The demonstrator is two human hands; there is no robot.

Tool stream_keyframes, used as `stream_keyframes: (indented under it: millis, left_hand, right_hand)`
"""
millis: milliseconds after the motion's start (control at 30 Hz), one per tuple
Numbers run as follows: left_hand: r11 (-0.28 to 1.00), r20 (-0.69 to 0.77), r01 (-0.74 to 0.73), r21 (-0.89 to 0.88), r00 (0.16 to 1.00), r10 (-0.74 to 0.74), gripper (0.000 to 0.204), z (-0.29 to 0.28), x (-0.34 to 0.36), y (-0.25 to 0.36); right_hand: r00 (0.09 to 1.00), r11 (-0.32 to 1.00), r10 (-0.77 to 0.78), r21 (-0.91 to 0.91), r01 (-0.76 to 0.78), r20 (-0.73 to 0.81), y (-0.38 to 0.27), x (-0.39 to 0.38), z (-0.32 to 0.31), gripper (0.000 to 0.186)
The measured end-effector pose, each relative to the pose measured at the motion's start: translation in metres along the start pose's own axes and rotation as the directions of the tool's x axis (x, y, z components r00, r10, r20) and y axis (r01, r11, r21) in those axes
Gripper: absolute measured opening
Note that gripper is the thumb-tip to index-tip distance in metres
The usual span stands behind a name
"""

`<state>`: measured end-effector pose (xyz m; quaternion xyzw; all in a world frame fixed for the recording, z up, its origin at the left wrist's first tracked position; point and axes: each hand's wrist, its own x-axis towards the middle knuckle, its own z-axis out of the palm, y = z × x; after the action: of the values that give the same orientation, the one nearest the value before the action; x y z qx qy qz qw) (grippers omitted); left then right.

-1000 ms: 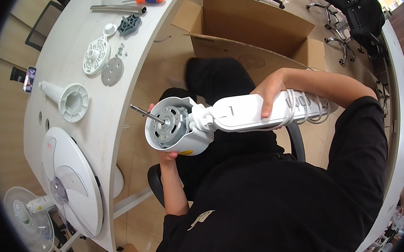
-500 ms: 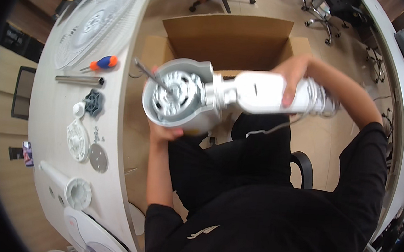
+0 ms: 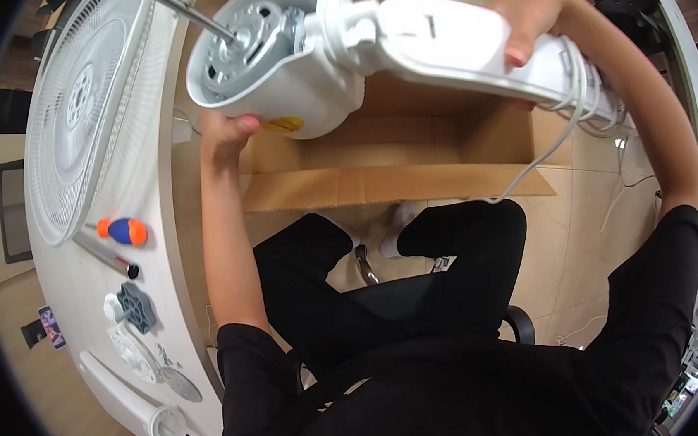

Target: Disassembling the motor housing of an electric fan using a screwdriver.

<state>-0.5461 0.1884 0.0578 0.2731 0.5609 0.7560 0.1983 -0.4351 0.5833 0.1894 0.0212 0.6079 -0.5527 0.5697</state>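
Note:
Held up before me in both hands is a white fan motor unit [image 3: 327, 91], its metal shaft [image 3: 186, 9] pointing to the upper left. My left hand [image 3: 228, 131] supports the round motor housing from below, thumb on its wall and the other fingers hidden behind it. Around the long white neck [image 3: 443, 39] to the right, my right hand [image 3: 530, 22] is closed with its thumb on top. A white power cord [image 3: 577, 97] is wound about the neck's end, and a loose length of it hangs toward my knee.
Below the unit an open cardboard box [image 3: 402, 181] stands on the floor. The white table [image 3: 159, 318] at left bears a fan grille [image 3: 85, 103], an orange-and-blue screwdriver [image 3: 125, 231], a metal tube [image 3: 109, 255], a dark grey knob [image 3: 137, 307], a round plate [image 3: 182, 384] and a white tubular part [image 3: 122, 393].
Both hands have lifted the motor unit up and to the left, farther from my lap. The view has shifted too, with the table's things now lower and more of the box's near flap showing.

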Motion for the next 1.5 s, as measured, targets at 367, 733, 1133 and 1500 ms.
stream_keyframes:
  millis: [367,733,1133,1500]
  left_hand:
    - [0.991,0.042,0.130,0.023,0.990,-0.131,0.153,0.010,-0.021,-0.013]
    - [0.996,-0.380,-0.079,0.043,0.921,0.089,0.053,0.152,-0.172,-0.034]
    - [0.861,0.724,-0.142,0.489,0.616,-0.309,0.038,0.198,-0.172,-0.030]
    - [0.719,0.770,-0.280,0.636,0.295,-0.566,0.031,0.186,-0.146,0.119]
  right_hand:
    - [0.969,0.973,-0.198,0.093,0.213,-0.151,0.088,0.070,0.067,0.071]
    - [0.861,0.879,-0.425,0.100,0.467,-0.279,0.084,-0.007,0.171,0.067]
    - [0.769,0.765,-0.638,-0.140,0.629,-0.034,0.119,-0.009,0.332,0.059]
    - [0.854,0.830,-0.488,-0.207,0.518,0.180,0.164,0.028,0.410,0.067]
